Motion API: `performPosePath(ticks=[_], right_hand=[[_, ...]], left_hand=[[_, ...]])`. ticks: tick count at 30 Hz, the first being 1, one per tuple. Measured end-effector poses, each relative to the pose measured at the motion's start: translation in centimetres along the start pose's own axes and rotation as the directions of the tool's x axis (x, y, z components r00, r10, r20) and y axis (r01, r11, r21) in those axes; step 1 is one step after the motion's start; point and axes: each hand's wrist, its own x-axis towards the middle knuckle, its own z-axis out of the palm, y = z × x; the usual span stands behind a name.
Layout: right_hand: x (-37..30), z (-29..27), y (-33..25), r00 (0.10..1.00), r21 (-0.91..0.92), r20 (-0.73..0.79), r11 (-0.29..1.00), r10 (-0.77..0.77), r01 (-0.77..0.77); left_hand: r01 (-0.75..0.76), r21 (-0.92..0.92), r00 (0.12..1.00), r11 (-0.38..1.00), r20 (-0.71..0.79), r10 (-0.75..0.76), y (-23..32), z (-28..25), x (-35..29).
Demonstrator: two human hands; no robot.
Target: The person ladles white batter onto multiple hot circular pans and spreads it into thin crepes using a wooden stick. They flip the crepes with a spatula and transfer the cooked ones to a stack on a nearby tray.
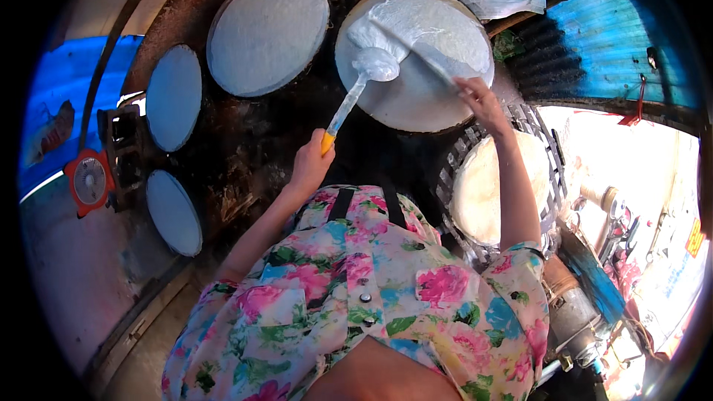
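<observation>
The left hand (310,160) is raised on a bent arm, fingers wrapped round the yellow grip of a long-handled ladle (356,93); its bowl rests on the white batter (416,37). The right hand (479,98), arm stretched forward, pinches a flat white stick (434,63) lying across that batter; beyond, the round steaming cloth (416,104) carries it, beside three covered round lids (267,33).

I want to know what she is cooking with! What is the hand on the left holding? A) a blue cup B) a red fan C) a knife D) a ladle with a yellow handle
D: the left hand grips the yellow end of a ladle whose white bowl rests on the round white sheet.
</observation>
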Motion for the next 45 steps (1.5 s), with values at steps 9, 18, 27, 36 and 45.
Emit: performPosePath(ticks=[9, 18, 27, 36, 45], right_hand=[[5.9, -1.3, -0.7, 0.979, 0.069, 0.161, 0.991, -0.128, 0.119], [1.1, -1.9, -0.5, 0.969, 0.091, 0.245, 0.994, 0.038, -0.062], [6.0, -1.4, -1.5, 0.941, -0.002, 0.318, 0.992, -0.116, 0.123], [-3.4, 1.2, 2.1, 0.997, 0.071, 0.039, 0.996, -0.06, 0.057], [-6.6, 11.7, -10.7, 0.947, 0.199, -0.317, 0.98, 0.057, 0.008]], left_hand=[[0.01, -0.167, 0.998, 0.986, -0.052, -0.019, 1.0, -0.3, -0.8], [0.096, -0.082, 0.993, 0.992, -0.056, -0.1, 0.0, 0.3, -0.5], [0.174, -0.062, 0.984, 0.983, 0.044, -0.171, -1.0, 0.6, -4.8], [0.062, -0.068, 0.996, 0.996, 0.076, -0.056, -4.0, 0.2, -5.8], [0.403, -0.755, 0.839, 0.518, 0.53, 0.12, -6.2, -7.7, -5.5]])
